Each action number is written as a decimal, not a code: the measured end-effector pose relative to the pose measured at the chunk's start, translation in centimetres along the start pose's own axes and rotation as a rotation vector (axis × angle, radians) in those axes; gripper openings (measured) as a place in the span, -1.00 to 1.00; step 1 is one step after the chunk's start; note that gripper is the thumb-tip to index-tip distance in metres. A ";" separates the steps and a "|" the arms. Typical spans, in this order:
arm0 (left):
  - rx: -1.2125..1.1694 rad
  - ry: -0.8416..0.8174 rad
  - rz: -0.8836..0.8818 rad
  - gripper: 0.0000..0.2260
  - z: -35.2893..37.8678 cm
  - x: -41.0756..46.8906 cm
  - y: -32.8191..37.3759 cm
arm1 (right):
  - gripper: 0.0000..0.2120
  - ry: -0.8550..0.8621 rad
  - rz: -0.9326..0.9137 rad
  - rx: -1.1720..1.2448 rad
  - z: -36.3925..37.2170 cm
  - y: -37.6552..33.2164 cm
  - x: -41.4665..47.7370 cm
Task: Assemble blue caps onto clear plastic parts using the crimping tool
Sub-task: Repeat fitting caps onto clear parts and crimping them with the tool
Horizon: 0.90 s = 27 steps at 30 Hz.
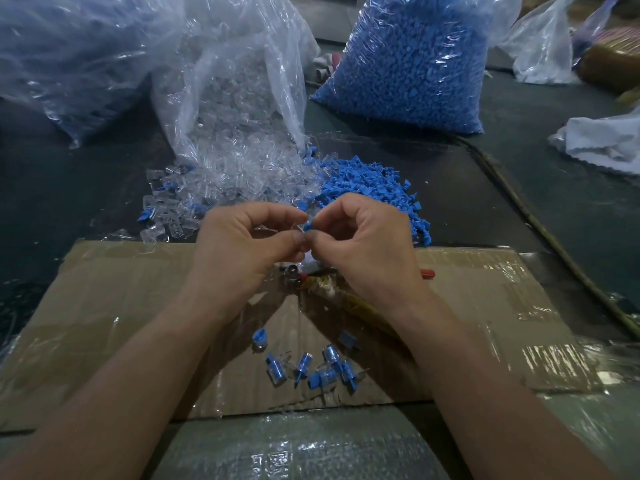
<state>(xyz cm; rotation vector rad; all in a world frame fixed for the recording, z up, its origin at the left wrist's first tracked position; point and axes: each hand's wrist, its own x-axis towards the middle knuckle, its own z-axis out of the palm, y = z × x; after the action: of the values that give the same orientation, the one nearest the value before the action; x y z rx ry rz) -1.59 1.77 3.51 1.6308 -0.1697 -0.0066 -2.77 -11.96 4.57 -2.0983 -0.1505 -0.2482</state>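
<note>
My left hand (242, 240) pinches a clear plastic part (298, 227) between thumb and fingers. My right hand (363, 244) pinches a blue cap (307, 226) against that part; the two hands touch at the fingertips. Under them lies the crimping tool (294, 274), mostly hidden, with a red handle tip (428, 273) showing at the right. Behind the hands sit a loose pile of clear parts (214, 181) and a pile of blue caps (367, 185). Several assembled pieces (311, 368) lie on the cardboard near my wrists.
A flattened cardboard sheet (121, 306) covers the table in front of me. An open bag of clear parts (235, 81) and a full bag of blue caps (408, 60) stand behind. A white cloth (602, 140) lies far right. A cable (540, 230) runs diagonally at the right.
</note>
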 end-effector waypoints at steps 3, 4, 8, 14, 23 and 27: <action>-0.070 -0.015 -0.039 -0.83 -0.2 0.1 0.0 | -0.85 -0.023 -0.016 0.024 -0.1 0.2 0.0; -0.098 -0.018 -0.054 -0.84 -0.3 0.2 0.0 | -0.83 -0.028 -0.020 0.027 -0.2 0.3 0.1; -0.178 -0.059 -0.087 -0.88 -0.5 0.2 0.2 | -0.72 -0.098 0.028 0.179 -0.6 0.4 0.2; -0.277 -0.090 -0.112 -0.85 -0.7 0.3 0.2 | -0.75 -0.069 -0.088 0.273 -0.3 0.6 0.0; -0.262 -0.087 -0.147 -0.83 -0.6 0.4 0.0 | -0.80 -0.089 -0.147 0.235 -0.3 0.7 0.0; -0.265 -0.091 -0.166 -0.83 -0.6 0.4 0.2 | -0.72 -0.154 -0.158 0.244 -0.7 0.8 0.1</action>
<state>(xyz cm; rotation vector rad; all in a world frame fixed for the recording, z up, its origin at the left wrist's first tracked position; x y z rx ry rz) -1.19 2.29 3.79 1.3761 -0.0983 -0.2220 -2.58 -13.02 4.25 -1.8635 -0.4187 -0.1538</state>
